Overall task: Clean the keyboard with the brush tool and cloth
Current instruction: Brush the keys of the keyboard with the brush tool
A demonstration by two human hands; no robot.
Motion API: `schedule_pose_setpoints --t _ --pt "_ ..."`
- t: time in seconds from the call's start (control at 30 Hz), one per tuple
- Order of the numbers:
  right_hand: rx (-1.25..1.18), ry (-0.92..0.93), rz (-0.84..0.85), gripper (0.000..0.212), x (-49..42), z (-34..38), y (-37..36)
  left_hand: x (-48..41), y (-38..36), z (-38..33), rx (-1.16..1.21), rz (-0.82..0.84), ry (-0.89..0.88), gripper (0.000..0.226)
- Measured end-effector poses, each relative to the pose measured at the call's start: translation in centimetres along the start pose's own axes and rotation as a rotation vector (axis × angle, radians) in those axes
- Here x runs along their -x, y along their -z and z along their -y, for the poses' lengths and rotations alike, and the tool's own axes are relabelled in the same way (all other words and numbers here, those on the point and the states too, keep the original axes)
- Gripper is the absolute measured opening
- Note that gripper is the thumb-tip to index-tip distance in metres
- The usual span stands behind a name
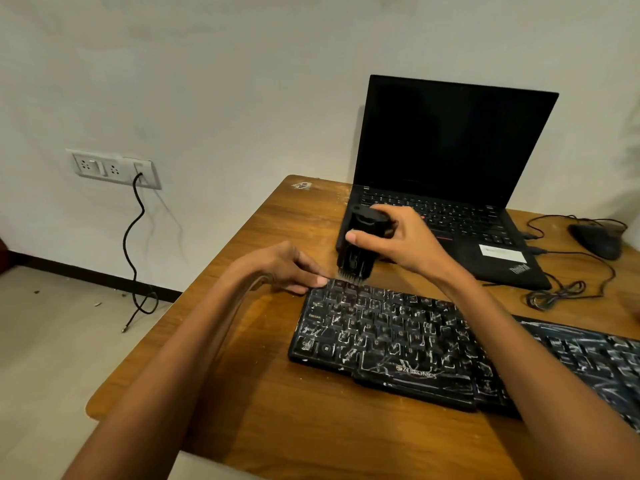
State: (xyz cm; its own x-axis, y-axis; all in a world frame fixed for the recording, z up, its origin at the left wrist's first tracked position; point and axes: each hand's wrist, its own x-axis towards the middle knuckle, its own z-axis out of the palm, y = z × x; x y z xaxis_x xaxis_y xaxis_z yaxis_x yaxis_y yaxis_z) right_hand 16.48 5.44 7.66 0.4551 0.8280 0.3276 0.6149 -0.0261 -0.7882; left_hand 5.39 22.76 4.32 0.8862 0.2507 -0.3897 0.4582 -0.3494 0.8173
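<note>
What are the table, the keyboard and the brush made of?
Table: wood or wood-look laminate, with brown grain lines and a slight shine.
Keyboard: black plastic with moulded keys, streaked with white marks.
Brush: smooth black body, probably hard plastic. It has short dark bristles at the bottom, material unclear.

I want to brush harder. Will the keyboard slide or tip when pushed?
It would likely slide, not tip: the keyboard lies flat and low on the smooth wooden table. The left hand at its corner probably steadies it.
</note>
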Motion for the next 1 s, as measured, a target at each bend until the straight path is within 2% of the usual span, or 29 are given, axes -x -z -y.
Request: schedule_pose_setpoints --t 0.07,0.13,0.33,0.47,0.63,0.73,0.8,0.9,1.0 --pt "-0.07 0.012 0.079 0.016 0.4 0.7 -0.6 0.1 0.0 0.0 -0.006 0.003 -0.001 0.012" --pt "-0.041 0.008 0.188 0.011 1.0 0.6 -1.7 0.0 0.1 0.1 0.005 0.004 0.0 0.016" --pt "-0.06 0.019 0.019 0.021 0.2 0.0 -0.9 0.2 -0.2 0.0 -0.005 -0.007 0.004 0.013" --pt "-0.02 0.02 0.156 0.013 0.9 0.2 -2.1 0.1 -0.1 0.1 -0.02 -0.015 0.009 0.016" --pt "-0.016 0.019 0.032 0.02 0.4 0.4 -1.3 0.1 -0.4 0.4 0.007 -0.035 -0.01 0.011" --pt "-0.045 0.064 0.1 0.012 0.7 1.6 -2.8 -0.2 -0.2 0.7 -0.101 -0.062 -0.017 0.017" --pt "-0.038 0.05 0.169 0.016 1.4 1.3 -3.2 -0.1 -0.2 0.8 -0.114 -0.077 -0.031 0.019" --pt "0.029 0.002 0.165 0.026 2.4 0.6 -1.0 0.3 -0.5 0.6 -0.026 -0.048 -0.04 0.012" --pt "0.111 0.008 0.138 0.028 2.6 1.0 1.2 0.5 -0.6 0.3 -0.059 -0.045 -0.054 0.018"
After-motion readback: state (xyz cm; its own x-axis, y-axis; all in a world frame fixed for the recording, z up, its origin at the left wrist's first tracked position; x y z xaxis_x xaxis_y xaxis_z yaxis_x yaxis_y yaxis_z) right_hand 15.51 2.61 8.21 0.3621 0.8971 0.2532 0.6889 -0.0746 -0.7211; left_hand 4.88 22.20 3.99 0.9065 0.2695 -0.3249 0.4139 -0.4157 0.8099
